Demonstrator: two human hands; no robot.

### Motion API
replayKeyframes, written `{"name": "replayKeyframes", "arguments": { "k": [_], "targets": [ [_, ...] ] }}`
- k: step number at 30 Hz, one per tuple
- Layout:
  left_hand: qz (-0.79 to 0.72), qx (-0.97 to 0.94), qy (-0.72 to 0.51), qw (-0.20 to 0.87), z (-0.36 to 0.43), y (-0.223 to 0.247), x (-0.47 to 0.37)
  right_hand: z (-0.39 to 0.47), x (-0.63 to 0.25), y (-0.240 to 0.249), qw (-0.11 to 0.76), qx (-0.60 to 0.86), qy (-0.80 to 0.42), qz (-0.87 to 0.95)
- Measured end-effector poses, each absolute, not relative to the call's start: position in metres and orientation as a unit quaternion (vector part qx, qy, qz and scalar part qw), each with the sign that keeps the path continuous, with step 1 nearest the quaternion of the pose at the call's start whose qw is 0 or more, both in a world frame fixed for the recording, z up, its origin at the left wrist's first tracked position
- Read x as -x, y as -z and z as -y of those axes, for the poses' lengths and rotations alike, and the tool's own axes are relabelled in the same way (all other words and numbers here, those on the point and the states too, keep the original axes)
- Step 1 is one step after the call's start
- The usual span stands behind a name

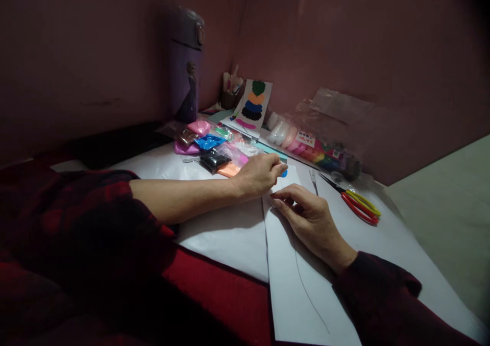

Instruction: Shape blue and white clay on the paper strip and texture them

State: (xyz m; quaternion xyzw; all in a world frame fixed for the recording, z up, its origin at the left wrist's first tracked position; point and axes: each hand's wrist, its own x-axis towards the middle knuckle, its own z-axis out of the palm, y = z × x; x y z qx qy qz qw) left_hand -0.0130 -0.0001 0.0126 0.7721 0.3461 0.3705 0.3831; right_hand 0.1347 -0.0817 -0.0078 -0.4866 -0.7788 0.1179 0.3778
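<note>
Blue piece is lying by the left fingertips

We are seeing a small blue piece (284, 173) lying just beneath the left hand's (257, 176) fingertips, partly hidden by them; we cannot tell whether they are touching it. The left fingers are curling inward, thumb and forefinger drawn close, and we cannot tell whether anything is sitting between them.

Nearer to us, the right hand (316, 222) is resting low over a white sheet (283, 300), thumb and forefinger leaving only a narrow gap at the tips; whether they are gripping something tiny, we cannot tell. The blue piece is lying beyond these fingertips, near but apart. A thin curved line (306, 290) is running down the sheet towards us.

To the right, a slim tool (314, 181) and red-and-yellow-handled scissors (345, 195) are lying. Coloured packets (210, 142) are clustering beyond the left forearm. Farther back, a clear bag of colours (285, 136) is carrying a white label (306, 139) whose characters are too small for us to read. A purple bottle (186, 80) is standing behind, showing a printed figure in a long dress.
</note>
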Motion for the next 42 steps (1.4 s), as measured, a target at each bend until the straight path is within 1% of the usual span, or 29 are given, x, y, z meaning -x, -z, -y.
{"name": "replayKeyframes", "arguments": {
  "k": [17,22,30,42],
  "targets": [
    [-0.314,-0.796,-0.376,0.355,0.0006,-0.0108,0.0119,0.0807,-0.1348,0.0078,0.373,0.496,-0.120,0.775],
    [-0.330,-0.791,-0.385,0.341,-0.0004,-0.0114,0.0127,0.0819,-0.1349,0.0075,0.372,0.496,-0.119,0.776],
    [-0.333,-0.785,-0.385,0.354,-0.0021,-0.0104,0.0124,0.0816,-0.1341,0.0070,0.369,0.495,-0.119,0.777],
    [-0.346,-0.796,-0.370,0.332,-0.0015,-0.0105,0.0127,0.0814,-0.1349,0.0072,0.366,0.495,-0.114,0.779]
  ]
}}
